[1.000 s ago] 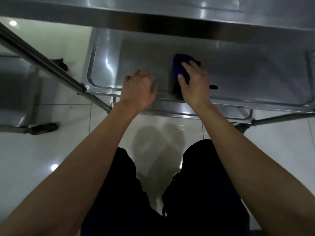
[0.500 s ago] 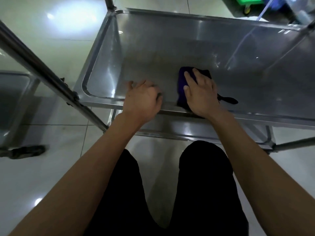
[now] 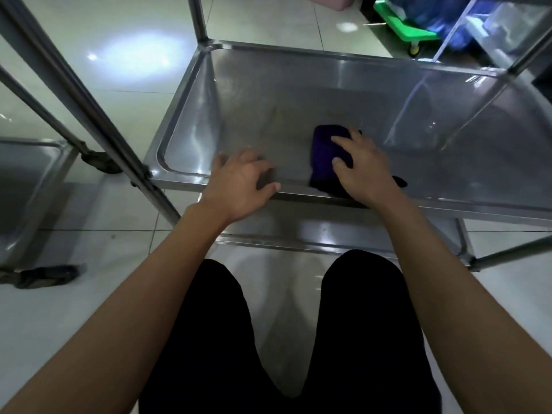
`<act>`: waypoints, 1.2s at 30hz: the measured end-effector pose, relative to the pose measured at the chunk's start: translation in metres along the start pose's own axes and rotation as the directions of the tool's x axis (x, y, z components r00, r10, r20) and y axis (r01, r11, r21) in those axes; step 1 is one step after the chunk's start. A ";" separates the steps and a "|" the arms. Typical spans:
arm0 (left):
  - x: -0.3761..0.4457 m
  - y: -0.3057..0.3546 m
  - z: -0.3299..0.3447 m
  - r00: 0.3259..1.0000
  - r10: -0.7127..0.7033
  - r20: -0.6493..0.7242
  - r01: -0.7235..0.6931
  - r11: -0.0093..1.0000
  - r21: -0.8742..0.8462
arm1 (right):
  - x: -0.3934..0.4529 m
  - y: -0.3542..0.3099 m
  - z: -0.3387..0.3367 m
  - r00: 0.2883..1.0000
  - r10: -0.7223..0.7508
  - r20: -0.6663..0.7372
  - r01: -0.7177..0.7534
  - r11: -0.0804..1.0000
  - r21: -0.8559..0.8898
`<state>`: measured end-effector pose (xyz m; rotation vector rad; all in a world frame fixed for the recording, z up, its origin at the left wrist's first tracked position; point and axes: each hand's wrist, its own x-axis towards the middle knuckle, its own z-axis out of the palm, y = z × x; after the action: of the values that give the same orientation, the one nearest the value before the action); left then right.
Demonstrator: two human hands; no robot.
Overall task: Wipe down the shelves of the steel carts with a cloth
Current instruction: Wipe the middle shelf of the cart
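A steel cart shelf (image 3: 298, 94) with a raised rim fills the middle of the view. A dark purple cloth (image 3: 324, 156) lies on it close to the near rim. My right hand (image 3: 364, 171) presses flat on the cloth with fingers spread, covering its right half. My left hand (image 3: 239, 180) rests on the near rim to the left of the cloth, fingers loosely bent over the edge. A lower shelf (image 3: 328, 231) of the same cart shows beneath the near rim.
A slanted steel post (image 3: 89, 115) crosses at the left. A second steel cart (image 3: 27, 180) stands at the far left. A green wheeled dolly (image 3: 406, 28) with blue bags sits at the back right. White tiled floor surrounds the cart; my dark-trousered legs are below.
The view has risen from under an upper shelf to looking down on this shelf. My right hand has kept the cloth pressed near the front rim; my left hand's fingers have spread slightly.
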<state>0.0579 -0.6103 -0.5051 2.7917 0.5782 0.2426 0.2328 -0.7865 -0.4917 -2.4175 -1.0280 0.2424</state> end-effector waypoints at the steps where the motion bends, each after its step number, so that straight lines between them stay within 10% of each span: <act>1: -0.004 -0.006 -0.002 1.000 -0.009 -0.029 0.009 1.000 -0.004 | -0.001 0.000 0.001 1.000 0.005 0.019 -0.005 1.000 0.003; 20: -0.064 -0.071 -0.032 0.889 -0.349 -0.296 0.396 0.911 0.116 | 0.034 -0.122 0.087 0.970 -0.143 0.199 0.152 0.988 -0.032; 36: -0.097 -0.085 -0.039 0.901 -0.290 -0.323 0.337 0.936 0.099 | 0.065 -0.216 0.138 0.910 -0.267 0.317 0.284 0.959 -0.007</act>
<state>-0.0690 -0.5658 -0.5046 2.7634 1.1546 0.5874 0.0960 -0.5608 -0.4983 -2.2875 -1.5196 0.5172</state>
